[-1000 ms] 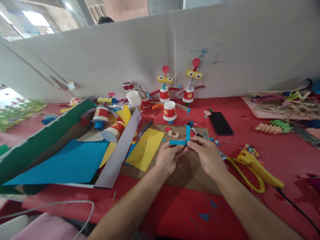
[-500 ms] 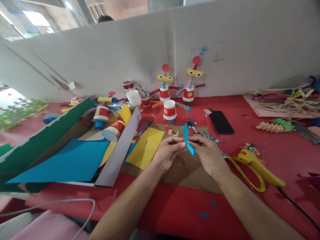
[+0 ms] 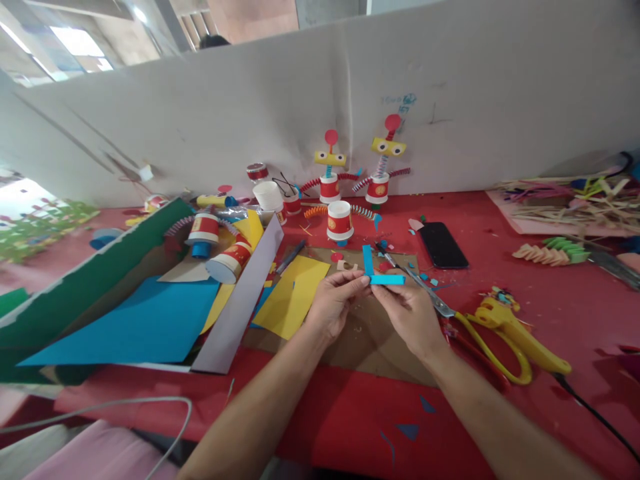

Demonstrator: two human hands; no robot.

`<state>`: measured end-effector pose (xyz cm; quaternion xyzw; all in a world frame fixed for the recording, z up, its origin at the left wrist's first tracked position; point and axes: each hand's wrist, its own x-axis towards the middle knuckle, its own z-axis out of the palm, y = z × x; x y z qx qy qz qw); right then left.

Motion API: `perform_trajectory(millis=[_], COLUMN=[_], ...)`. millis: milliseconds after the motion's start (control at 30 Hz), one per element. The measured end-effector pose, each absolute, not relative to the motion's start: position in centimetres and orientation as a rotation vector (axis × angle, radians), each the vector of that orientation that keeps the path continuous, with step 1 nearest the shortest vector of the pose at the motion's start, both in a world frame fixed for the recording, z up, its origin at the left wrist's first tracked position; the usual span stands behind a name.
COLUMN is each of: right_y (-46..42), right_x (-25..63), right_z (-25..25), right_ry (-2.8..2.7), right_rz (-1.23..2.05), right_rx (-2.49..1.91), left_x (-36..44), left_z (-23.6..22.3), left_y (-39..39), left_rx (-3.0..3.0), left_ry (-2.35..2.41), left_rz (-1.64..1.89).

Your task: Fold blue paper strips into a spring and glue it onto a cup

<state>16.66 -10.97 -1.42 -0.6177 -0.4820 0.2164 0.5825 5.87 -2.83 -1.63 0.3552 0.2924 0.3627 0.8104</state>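
Observation:
Between my two hands is a pair of blue paper strips that meet at a corner in an L, one arm pointing away from me and the other to the right. The fingers of my left hand pinch the corner from the left. My right hand is closed on the strips just right of that corner, thumb and fingertips together. Below them lies a brown cardboard mat. Just beyond stands a red and white paper cup figure with coiled paper arms.
Scissors and a yellow glue gun lie at right, near a black phone. Left are yellow paper and a green-sided box with blue paper. Two finished cup figures stand by the white partition.
The near blue strip has swung from pointing down and right to lying level toward the right. My right hand has shifted slightly down, and my left hand stays pinched at the corner.

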Motion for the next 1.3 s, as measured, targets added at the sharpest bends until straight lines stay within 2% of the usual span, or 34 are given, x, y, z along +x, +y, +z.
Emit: perform_trajectory(millis=[433,700,867,1300], right_y=[-10.58,-10.60,-10.49,-10.61], right_x=[16.69,17.06,17.16,17.20], right_z=[-2.00,-1.76,-1.74,-1.45], right_ry=[-0.887,-1.106,-0.994,-0.983], right_rz=[0.683,0.542,0.620,0.528], right_rx=[-1.374,-1.385,-1.416,-1.492], left_x=[6.12,5.82,5.96,5.87], left_z=[-1.82,-1.41,-1.48,-1.57], left_y=[-3.61,-3.58,-3.68,-3.80], left_rx=[0.767,0.808,0.761,0.789], left_ry=[0.544,0.551,0.556,0.552], left_rz=[0.842,0.809,0.829,0.811])
